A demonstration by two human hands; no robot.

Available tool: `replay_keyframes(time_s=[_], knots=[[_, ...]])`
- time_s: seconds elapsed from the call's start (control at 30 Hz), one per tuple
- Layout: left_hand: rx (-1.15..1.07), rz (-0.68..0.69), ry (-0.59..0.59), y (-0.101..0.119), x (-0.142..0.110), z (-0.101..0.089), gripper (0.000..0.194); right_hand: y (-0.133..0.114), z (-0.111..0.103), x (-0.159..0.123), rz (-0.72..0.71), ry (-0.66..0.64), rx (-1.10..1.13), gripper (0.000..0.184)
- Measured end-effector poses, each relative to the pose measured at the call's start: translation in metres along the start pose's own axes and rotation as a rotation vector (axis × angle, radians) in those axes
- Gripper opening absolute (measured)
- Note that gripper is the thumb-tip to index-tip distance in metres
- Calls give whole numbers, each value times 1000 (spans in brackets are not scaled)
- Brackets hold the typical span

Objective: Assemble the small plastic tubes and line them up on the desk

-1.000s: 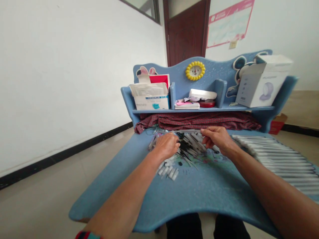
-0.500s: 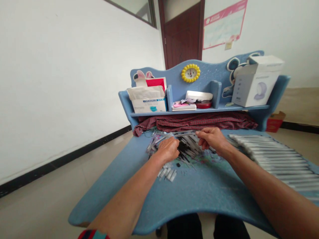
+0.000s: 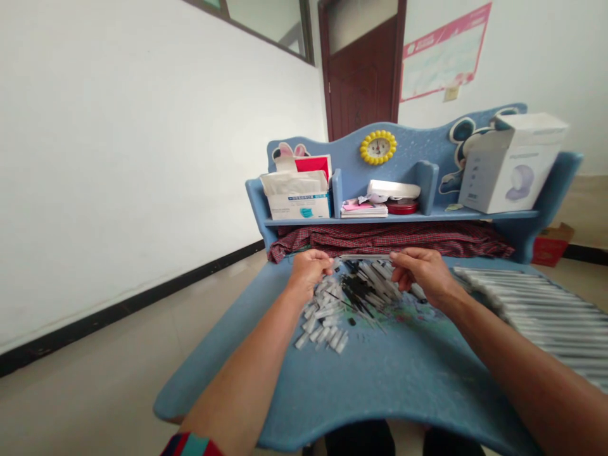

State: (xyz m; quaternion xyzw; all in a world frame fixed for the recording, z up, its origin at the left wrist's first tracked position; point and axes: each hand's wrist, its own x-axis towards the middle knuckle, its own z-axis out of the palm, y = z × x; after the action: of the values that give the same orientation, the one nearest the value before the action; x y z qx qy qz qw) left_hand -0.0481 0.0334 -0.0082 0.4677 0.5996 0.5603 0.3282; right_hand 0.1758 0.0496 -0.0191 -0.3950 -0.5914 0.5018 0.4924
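One slender pale rod (image 3: 365, 257), above a parts pile (image 3: 380, 283): we are pinching its right end with our right hand (image 3: 422, 271); our left hand (image 3: 306, 271), fingers curled, is hovering near the other, grasp unclear; pale tubes (image 3: 551, 316) are lying rightward.

Desk (image 3: 380, 380): smooth, satin paint. Caps (image 3: 325, 334) on desk: translucent plastic, probably; blurry. Cloth (image 3: 380, 237) along desk's back: matt, creased.

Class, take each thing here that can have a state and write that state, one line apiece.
Thin rod, held roughly level
Right hand, fingers pinching the rod
Left hand, fingers curled, grip unclear
Short clear pieces, heaped loose
Dark sticks, piled
Long pale rods, side by side
Mask box, open, flap raised
Plaid cloth, bunched
Door, shut
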Motion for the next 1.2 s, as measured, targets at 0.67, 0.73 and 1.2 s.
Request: replay_keyframes(time_s=[0.67, 0.73, 1.2], knots=[[-378, -147, -156, -1, 1, -5, 15, 2, 11, -7, -31, -67, -78, 33], [-352, -169, -204, -2, 2, -7, 16, 1, 8, -7, -43, -118, -150, 36], [-218, -35, -173, 0, -2, -4, 31, 2, 26, -20, -112, -331, -400, 27]])
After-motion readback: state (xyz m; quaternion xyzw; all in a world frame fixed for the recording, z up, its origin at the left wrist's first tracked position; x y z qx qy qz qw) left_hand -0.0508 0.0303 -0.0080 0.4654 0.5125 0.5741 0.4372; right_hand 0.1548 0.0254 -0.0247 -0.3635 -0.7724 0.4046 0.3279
